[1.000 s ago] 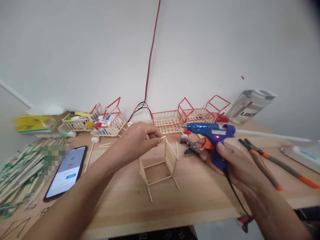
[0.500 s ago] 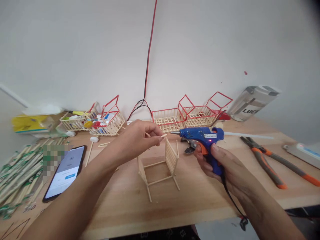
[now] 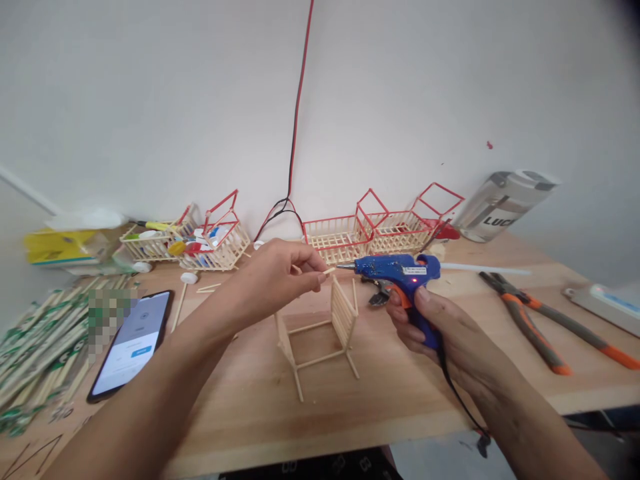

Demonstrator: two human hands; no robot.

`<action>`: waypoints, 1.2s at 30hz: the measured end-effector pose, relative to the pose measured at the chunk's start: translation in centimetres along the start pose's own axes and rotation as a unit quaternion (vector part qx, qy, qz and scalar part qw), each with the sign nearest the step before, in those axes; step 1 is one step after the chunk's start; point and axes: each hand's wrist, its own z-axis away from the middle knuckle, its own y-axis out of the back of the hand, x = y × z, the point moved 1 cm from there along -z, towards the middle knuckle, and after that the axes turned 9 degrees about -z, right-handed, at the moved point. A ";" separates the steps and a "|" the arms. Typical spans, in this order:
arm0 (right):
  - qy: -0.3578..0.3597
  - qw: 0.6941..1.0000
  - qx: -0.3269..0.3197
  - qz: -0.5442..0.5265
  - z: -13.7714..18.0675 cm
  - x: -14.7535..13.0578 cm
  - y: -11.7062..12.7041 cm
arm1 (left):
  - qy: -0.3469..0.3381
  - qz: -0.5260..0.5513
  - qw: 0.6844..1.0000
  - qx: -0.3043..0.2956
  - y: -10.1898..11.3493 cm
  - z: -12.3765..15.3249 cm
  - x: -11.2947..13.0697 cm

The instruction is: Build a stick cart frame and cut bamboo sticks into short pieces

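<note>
My left hand (image 3: pixel 273 280) pinches a short wooden stick (image 3: pixel 328 271) between thumb and forefinger, holding it in the air above the table. My right hand (image 3: pixel 440 330) grips a blue glue gun (image 3: pixel 397 272) with an orange trigger and a lit red lamp. Its nozzle tip points left and almost touches the stick's free end. Below both stands a small frame of bare wooden sticks (image 3: pixel 320 333) on the wooden table (image 3: pixel 350 407), with one slatted side upright.
A phone (image 3: pixel 133 340) lies at the left beside a heap of wrapped chopsticks (image 3: pixel 35 353). Stick baskets with red frames (image 3: pixel 380 227) line the wall. Orange-handled pliers (image 3: pixel 535 320) and small cutters (image 3: pixel 379 291) lie to the right. A metal can (image 3: pixel 500 203) leans at the back.
My right hand has brought the glue gun leftward, so its nozzle now nearly meets the stick. My left hand has stayed almost in place.
</note>
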 end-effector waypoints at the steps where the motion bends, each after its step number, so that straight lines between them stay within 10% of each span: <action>1: -0.001 1.000 -0.003 -0.001 0.0 0.0 0.0 | 0.000 0.000 1.000 0.000 0.0 0.0 0.0; 36: 0.000 0.999 -0.037 0.018 0.1 0.1 0.3 | 0.004 -0.025 1.000 0.010 0.1 0.1 0.0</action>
